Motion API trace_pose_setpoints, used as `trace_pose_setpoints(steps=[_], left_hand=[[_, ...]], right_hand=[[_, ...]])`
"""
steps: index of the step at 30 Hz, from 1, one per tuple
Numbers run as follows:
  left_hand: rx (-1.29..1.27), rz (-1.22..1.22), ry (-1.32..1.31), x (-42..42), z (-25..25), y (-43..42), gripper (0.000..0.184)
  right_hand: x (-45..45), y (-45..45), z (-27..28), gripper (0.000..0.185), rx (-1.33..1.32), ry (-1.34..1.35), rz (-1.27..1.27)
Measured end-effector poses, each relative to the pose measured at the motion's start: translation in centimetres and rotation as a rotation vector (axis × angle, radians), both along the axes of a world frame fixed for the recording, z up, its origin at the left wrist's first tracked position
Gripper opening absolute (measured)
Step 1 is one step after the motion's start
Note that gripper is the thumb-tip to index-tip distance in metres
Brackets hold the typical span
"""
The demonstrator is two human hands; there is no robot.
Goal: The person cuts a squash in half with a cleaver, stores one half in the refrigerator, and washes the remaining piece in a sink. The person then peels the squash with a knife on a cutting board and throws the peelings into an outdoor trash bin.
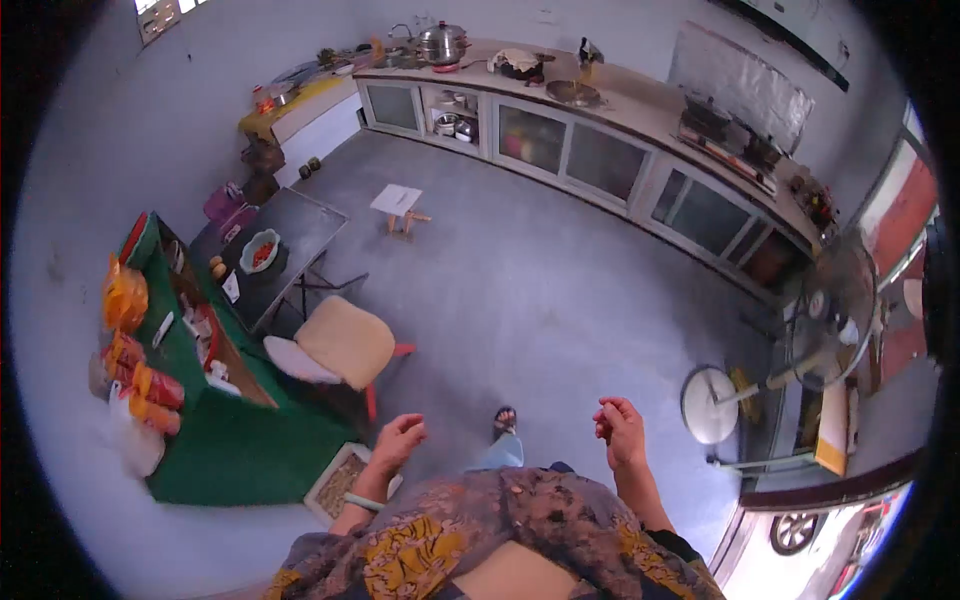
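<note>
My left hand (398, 440) is held in the air at the lower middle, in front of a beige-seated chair (350, 340) with red legs. Its fingers are loosely bent, and nothing shows in them; a pale bangle (364, 503) circles the wrist. Out to the other side, my right hand (622, 430) is raised over the grey floor, fingers half curled and a little apart, also with nothing in them. It touches nothing; a standing fan (830, 315) with a round white base (709, 404) is farther right. Below me, one sandalled foot (505, 420) shows between the hands.
A green cabinet (225, 450) stands at left, beside a dark folding table (290, 225) bearing a bowl (260, 250) of red food. A small stool (397, 200) is mid-floor. The kitchen counter (640, 115) holds a steamer pot (441, 45) and a wok (574, 93). A doorway opens lower right.
</note>
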State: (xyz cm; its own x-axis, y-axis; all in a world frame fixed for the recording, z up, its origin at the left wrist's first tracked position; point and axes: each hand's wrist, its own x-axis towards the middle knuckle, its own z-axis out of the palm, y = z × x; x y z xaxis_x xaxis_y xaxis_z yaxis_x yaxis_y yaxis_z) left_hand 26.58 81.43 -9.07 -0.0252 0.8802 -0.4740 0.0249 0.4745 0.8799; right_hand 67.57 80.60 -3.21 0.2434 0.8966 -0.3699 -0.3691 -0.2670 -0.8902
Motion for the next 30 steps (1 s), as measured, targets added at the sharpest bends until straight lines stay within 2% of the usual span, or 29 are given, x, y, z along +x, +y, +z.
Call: trace_pose_setpoints(steps=[5,8,10,13,16,19,23,26,30], left_hand=[[0.121,0.017,0.086,1.5,-2.3,17.6,0.037],[0.175,-0.121,0.053,7.1,1.7,28.5,0.039],[0.195,-0.342,0.078,11.5,5.4,34.6,0.039],[0.331,-0.493,-0.042,16.5,3.4,43.8,0.040],[0.326,-0.551,0.048,19.7,3.2,52.0,0.041],[0.247,-0.493,0.034,19.2,-0.3,59.5,0.042],[-0.007,-0.182,0.056,15.4,-1.3,64.4,0.043],[-0.088,0.068,-0.045,11.2,-3.5,67.7,0.042],[-0.127,0.421,-0.112,8.3,-2.7,69.5,0.042]], right_hand=[[2.4,11.5,-0.9,0.015,-0.059,0.046,-0.094],[4.3,17.4,-0.9,0.016,-0.038,0.047,-0.148],[6.0,20.5,-0.9,0.016,-0.054,0.021,-0.219],[9.0,25.4,-1.9,0.017,-0.084,0.019,-0.269],[11.7,32.1,-3.5,0.017,-0.111,0.030,-0.287],[13.2,39.7,-4.0,0.017,-0.158,0.036,-0.263],[14.7,54.1,-2.9,0.017,-0.111,0.064,-0.177],[14.3,65.4,-2.7,0.017,-0.157,-0.001,-0.003],[12.2,79.3,-2.3,0.019,-0.093,-0.008,0.268]])
